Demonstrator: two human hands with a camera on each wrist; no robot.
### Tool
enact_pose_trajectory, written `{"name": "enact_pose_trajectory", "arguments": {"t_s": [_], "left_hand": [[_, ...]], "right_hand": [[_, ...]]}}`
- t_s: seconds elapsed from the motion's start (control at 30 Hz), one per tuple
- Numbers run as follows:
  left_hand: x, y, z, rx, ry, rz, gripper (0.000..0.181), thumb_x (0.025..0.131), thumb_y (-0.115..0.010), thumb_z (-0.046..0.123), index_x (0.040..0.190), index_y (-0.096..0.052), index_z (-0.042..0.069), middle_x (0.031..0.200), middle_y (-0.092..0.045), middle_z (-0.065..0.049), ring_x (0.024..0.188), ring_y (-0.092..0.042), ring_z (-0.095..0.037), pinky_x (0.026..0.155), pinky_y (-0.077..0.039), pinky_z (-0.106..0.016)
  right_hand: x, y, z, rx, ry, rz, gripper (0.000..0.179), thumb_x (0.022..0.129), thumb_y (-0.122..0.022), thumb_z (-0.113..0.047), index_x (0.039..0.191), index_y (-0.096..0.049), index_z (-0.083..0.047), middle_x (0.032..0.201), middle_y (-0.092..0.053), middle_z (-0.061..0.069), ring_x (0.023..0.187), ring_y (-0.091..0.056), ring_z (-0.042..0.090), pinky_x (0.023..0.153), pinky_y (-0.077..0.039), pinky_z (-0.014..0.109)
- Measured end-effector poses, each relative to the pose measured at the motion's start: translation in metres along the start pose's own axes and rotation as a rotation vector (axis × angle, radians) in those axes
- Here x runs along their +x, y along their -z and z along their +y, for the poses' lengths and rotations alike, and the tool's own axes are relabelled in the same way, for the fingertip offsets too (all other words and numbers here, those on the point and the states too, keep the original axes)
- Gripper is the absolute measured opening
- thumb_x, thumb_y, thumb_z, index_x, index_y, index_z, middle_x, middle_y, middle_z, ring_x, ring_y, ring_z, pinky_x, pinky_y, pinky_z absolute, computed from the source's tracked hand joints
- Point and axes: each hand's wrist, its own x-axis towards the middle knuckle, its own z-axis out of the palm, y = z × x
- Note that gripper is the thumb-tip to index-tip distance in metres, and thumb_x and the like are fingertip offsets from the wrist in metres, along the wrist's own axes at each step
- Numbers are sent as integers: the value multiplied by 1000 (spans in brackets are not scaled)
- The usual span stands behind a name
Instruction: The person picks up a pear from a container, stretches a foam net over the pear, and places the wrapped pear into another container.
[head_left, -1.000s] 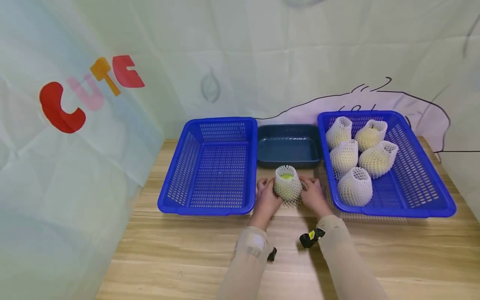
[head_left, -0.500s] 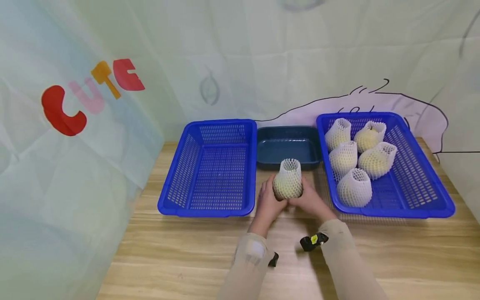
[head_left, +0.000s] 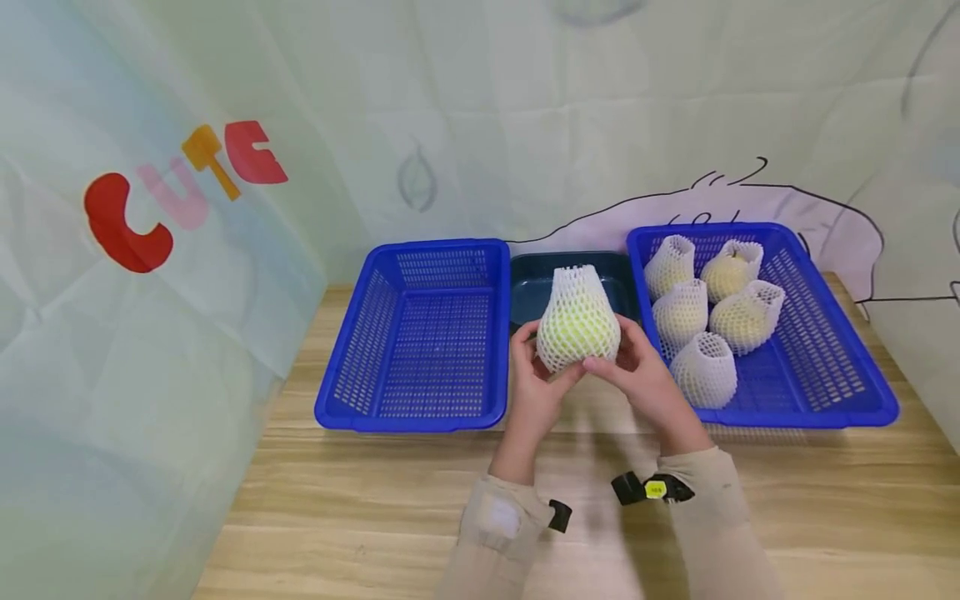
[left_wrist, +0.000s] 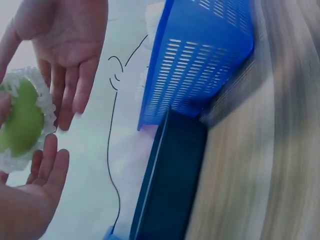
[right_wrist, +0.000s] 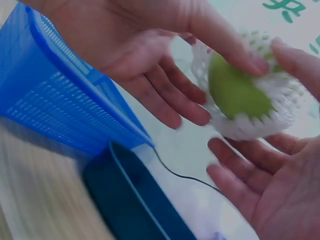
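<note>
Both hands hold one green fruit [head_left: 577, 329] in a white foam net sleeve, raised in front of the dark teal tray [head_left: 522, 289]. My left hand [head_left: 536, 396] grips its left side, and my right hand [head_left: 652, 383] grips the right. In the head view, the thumbs meet near its lower front edge. The net's narrow end points up and away. In the right wrist view, bare green skin [right_wrist: 235, 92] shows through the sleeve's wide opening, with the right thumb pressed at its edge. The left wrist view shows the fruit's underside [left_wrist: 21, 117] between both hands.
A blue basket [head_left: 847, 421] on the right contains several fruits in white foam nets [head_left: 705, 371]. Another blue basket [head_left: 412, 422] stands on the left. The teal tray sits between them at the back. Wood-grain tabletop [head_left: 360, 508] extends in front; a printed cloth [head_left: 465, 125] hangs behind.
Both hands have lifted the netted fruit off the tabletop and up toward the camera. It has tilted, its netted side now facing me and the net's opening turned away.
</note>
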Motion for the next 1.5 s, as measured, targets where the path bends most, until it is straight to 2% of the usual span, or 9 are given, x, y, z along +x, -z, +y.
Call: {"name": "enact_pose_trajectory", "arguments": {"t_s": [0.1, 0.27, 0.4, 0.57, 0.7, 0.87, 0.97, 1.33, 1.5], "left_hand": [[-1, -1, -2, 14, -58, 12, 69, 78, -71, -2, 131, -29, 5, 116, -46, -13, 107, -50, -22, 93, -42, -36], [-4, -3, 3, 111, -99, -45, 67, 76, -74, 3, 129, -34, 9, 117, -47, -8, 106, -50, -20, 92, -40, -39], [-7, -6, 6, 266, -201, -63, 67, 73, -77, 6, 127, -39, 10, 120, -48, -8, 102, -50, -20, 88, -42, -37], [-9, -9, 8, 424, -345, -92, 66, 71, -78, 4, 124, -41, 10, 121, -45, -10, 108, -47, -21, 87, -43, -33], [-10, -13, 8, 453, -384, -136, 65, 71, -77, 2, 124, -40, 10, 121, -44, -11, 111, -45, -21, 87, -43, -32], [-11, -20, 9, 444, -387, -158, 64, 73, -76, 1, 124, -40, 11, 122, -43, -10, 112, -45, -21, 86, -44, -31], [-11, -23, 10, 444, -403, -158, 62, 73, -74, -2, 123, -41, 11, 122, -43, -11, 113, -45, -21, 85, -44, -30], [-14, -37, 11, 445, -453, -222, 66, 72, -72, -6, 126, -40, 15, 125, -40, -13, 114, -44, -23, 85, -45, -32], [-14, -45, 14, 436, -445, -239, 66, 75, -69, -3, 130, -37, 14, 127, -38, -13, 115, -44, -23, 86, -45, -31]], "right_hand": [[-7, 7, -6, -19, 49, -49, 68, 88, -61, -7, 143, -21, -2, 136, -39, 18, 119, -42, 25, 92, -40, 26], [-11, 23, -28, -21, 107, -68, 55, 94, -48, -9, 141, -24, 3, 133, -37, 20, 113, -43, 14, 91, -38, 20], [-9, 38, -50, -113, 24, -53, 52, 97, -45, -25, 139, -31, 2, 130, -42, 18, 111, -43, 11, 93, -35, 25], [-10, 56, -66, -242, -59, -91, 52, 96, -48, -30, 138, -36, -2, 124, -47, 16, 107, -44, 21, 95, -35, 42], [-13, 65, -70, -319, -54, -139, 50, 92, -58, -23, 133, -40, -1, 116, -50, 16, 101, -48, 25, 91, -42, 40], [-15, 71, -73, -409, -40, -215, 56, 85, -67, -17, 129, -38, 1, 105, -54, 16, 89, -54, 25, 73, -51, 29], [-17, 74, -75, -454, -48, -204, 59, 82, -70, -21, 129, -39, -2, 103, -55, 15, 87, -54, 25, 71, -51, 29], [-25, 99, -72, -360, 11, -214, 51, 81, -67, -6, 125, -41, -3, 102, -51, 11, 87, -52, 19, 68, -51, 28], [-24, 106, -64, -205, 73, -162, 42, 80, -58, 6, 118, -45, -6, 98, -54, 5, 84, -54, 14, 68, -50, 24]]}}
